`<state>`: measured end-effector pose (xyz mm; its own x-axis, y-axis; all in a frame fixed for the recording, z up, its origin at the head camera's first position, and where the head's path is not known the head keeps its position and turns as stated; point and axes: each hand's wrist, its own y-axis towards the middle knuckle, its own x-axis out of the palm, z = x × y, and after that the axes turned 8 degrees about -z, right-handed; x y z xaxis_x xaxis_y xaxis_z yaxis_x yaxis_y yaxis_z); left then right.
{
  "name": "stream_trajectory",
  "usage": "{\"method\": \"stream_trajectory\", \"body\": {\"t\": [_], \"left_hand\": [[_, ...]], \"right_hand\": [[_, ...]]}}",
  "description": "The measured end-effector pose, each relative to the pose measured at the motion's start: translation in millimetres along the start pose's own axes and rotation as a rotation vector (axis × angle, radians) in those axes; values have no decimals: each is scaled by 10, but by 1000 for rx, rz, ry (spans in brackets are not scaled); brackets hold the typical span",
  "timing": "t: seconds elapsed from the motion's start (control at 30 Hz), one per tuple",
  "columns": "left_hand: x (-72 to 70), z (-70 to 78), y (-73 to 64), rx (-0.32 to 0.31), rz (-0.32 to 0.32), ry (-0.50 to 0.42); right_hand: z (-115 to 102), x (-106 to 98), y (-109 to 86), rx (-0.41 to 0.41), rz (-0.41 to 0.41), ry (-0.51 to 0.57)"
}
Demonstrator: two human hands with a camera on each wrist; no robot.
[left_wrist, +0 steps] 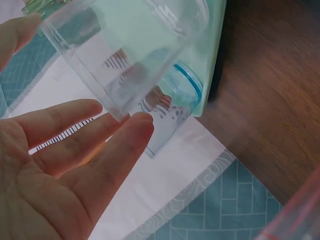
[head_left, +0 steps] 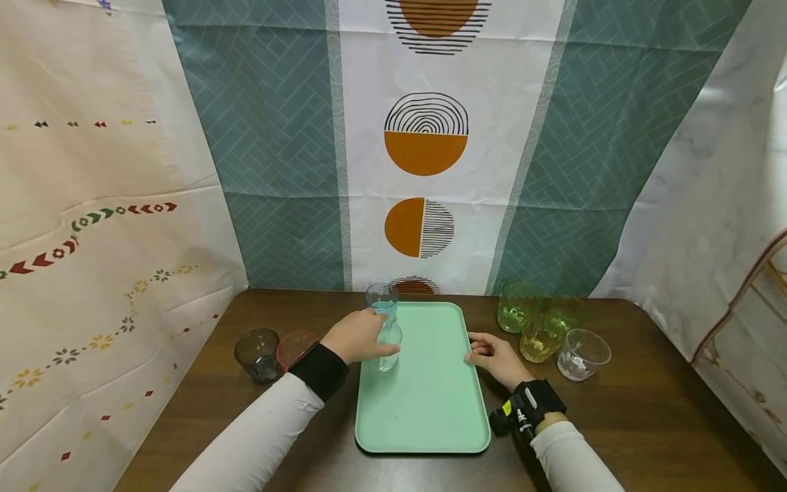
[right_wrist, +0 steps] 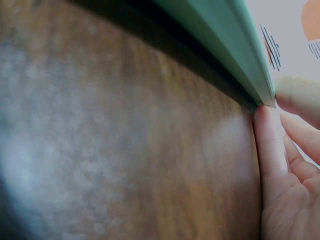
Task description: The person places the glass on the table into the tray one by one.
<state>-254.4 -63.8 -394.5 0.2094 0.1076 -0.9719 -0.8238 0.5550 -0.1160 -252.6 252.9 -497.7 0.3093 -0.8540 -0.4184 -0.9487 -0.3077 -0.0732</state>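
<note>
A pale green tray (head_left: 424, 403) lies on the table. At its left side my left hand (head_left: 359, 336) reaches over a clear glass (head_left: 389, 359). In the left wrist view the fingers (left_wrist: 115, 165) are extended, fingertips right at the clear glass's (left_wrist: 135, 45) edge, with the thumb at the opposite edge. Behind it a blue-tinted glass (head_left: 382, 301) stands at the tray's far left corner, the left hand partly covering it from the head camera. My right hand (head_left: 499, 361) holds the tray's right edge, thumb and fingertips at the rim.
Left of the tray stand a dark grey glass (head_left: 258, 355) and a red glass (head_left: 296, 345), partly behind the left wrist. To the right are a green glass (head_left: 515, 311), another green glass (head_left: 565, 314), a yellow glass (head_left: 537, 342) and a clear glass (head_left: 581, 355). Patterned cloth (head_left: 289, 171) hangs behind.
</note>
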Motion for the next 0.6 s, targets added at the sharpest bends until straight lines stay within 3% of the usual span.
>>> {"method": "stream_trajectory", "body": {"t": [0.37,0.6], "left_hand": [[9,-136,-166,3,43,-27],[53,-305,-361,-59,61,-52]], "right_hand": [[18,-17,-10,-7,15,8],[54,9,26,-11,8,-8]]}}
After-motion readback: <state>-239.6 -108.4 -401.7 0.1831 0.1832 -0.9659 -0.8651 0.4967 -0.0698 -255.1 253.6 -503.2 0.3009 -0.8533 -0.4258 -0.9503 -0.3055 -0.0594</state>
